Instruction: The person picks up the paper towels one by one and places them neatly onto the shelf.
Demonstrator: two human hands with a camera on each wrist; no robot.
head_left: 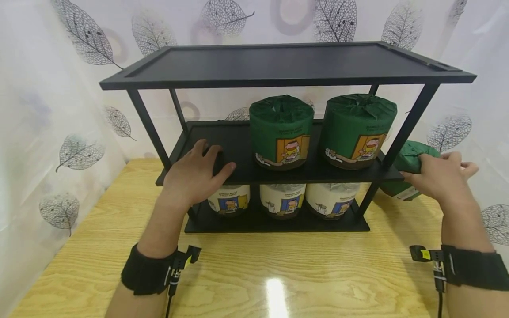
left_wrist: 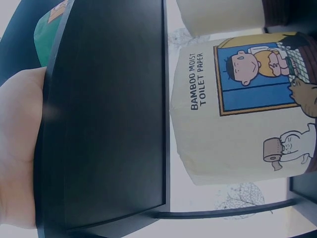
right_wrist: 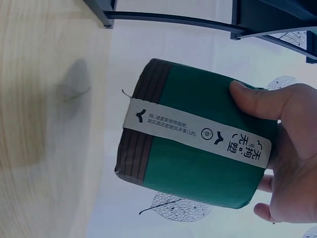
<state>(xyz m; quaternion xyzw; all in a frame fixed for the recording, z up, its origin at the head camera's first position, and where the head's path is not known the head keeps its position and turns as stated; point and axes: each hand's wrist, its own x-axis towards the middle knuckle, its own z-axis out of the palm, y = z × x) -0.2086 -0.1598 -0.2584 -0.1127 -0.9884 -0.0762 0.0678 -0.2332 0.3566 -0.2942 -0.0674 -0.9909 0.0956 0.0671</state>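
Note:
My right hand (head_left: 445, 176) grips a green-wrapped toilet paper roll (head_left: 410, 160) just right of the black rack. In the right wrist view, the thumb presses one side of this roll (right_wrist: 203, 181), and its white paper band faces the camera. My left hand (head_left: 195, 172) rests at the left end of the rack's middle shelf (head_left: 232, 152), its fingers loosely spread and holding nothing. On that shelf stand two upright green rolls (head_left: 283, 132) (head_left: 359, 132). Below, three cream-wrapped rolls (head_left: 283, 201) sit on the bottom shelf; one cream roll (left_wrist: 242, 109) fills the left wrist view.
The rack's top shelf (head_left: 274, 64) overhangs the middle one. Slanted black posts (head_left: 411, 126) stand at its ends, the right one close to the held roll. A wood-grain table (head_left: 310, 265) lies under the rack, with a leaf-patterned sheet (head_left: 79, 145) behind.

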